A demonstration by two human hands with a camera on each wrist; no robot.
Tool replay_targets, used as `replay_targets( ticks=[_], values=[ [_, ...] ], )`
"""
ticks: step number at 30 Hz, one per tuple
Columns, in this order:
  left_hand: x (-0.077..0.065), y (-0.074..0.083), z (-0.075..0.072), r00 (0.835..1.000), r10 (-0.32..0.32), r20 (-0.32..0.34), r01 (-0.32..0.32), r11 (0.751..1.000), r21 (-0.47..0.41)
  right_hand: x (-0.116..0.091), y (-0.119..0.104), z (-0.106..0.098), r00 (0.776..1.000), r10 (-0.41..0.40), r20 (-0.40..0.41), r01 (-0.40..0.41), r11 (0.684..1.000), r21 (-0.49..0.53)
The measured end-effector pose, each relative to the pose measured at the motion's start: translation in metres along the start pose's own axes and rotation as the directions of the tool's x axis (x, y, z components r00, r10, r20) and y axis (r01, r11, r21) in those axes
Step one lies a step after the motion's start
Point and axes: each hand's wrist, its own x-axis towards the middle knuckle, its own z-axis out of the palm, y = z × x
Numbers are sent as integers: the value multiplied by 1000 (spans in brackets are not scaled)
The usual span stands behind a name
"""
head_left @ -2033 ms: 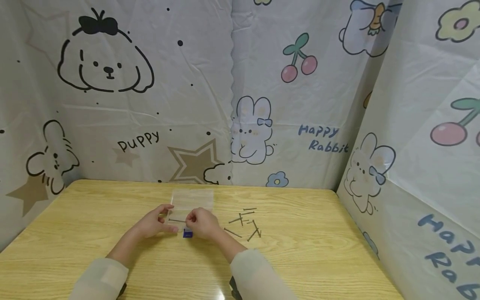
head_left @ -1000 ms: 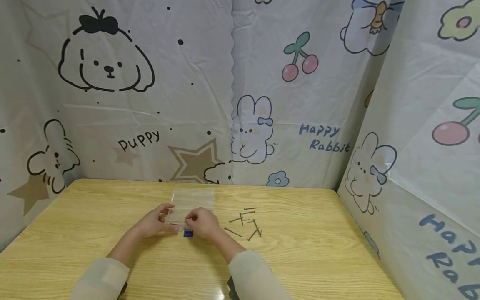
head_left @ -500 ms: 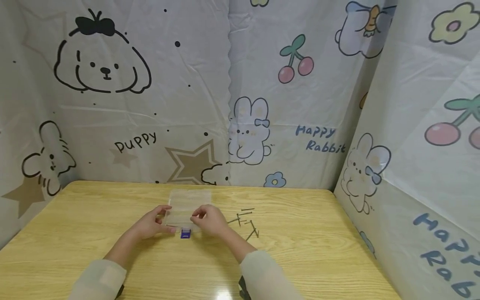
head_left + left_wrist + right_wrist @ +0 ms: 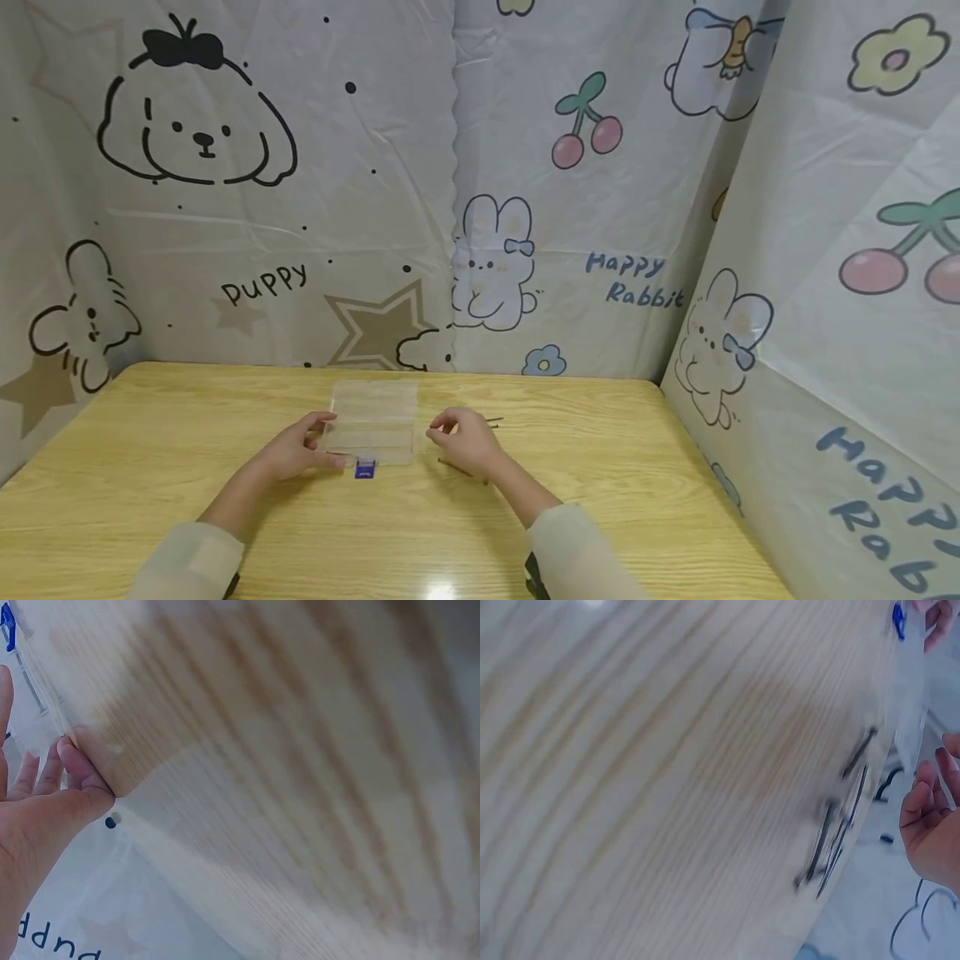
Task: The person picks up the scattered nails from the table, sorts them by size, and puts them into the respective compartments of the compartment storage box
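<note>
The person's left hand (image 4: pixel 294 450) is holding the left side of the clear box (image 4: pixel 392 439), with the fingers near the back and the thumb near the front corner, so this grip is spanning the side rather widely. The box is lying on the table (image 4: pixel 300 533), its blue latch (image 4: pixel 364 469) pointing toward the person. A thin dark thing (image 4: pixel 31 682) is showing through the plastic in the left wrist view; it is looking like a nail, but I cannot be sure. The right hand (image 4: pixel 468 442) is hanging just beside the box, on its right, with bent fingers and only a narrow gap at the tips; I am seeing nothing between them. The loose nails (image 4: pixel 820 840) are lying on the table to the right of the box, some touching or crossing others, and in the head view this hand is hiding most of them. In my judgement, the step in hand is going for another nail. The next move is probably calling for a fine pinch on one nail, without pushing its neighbours, while the left hand is keeping the box steady.
</note>
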Motion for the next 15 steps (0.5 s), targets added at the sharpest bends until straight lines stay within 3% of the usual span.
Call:
replay_targets(
  ticks=[15],
  values=[
    [-3,4,-1,1000,15,3,-15,1000,-17,-18,56,-47,989,88,-116,-87,996,9]
  ],
)
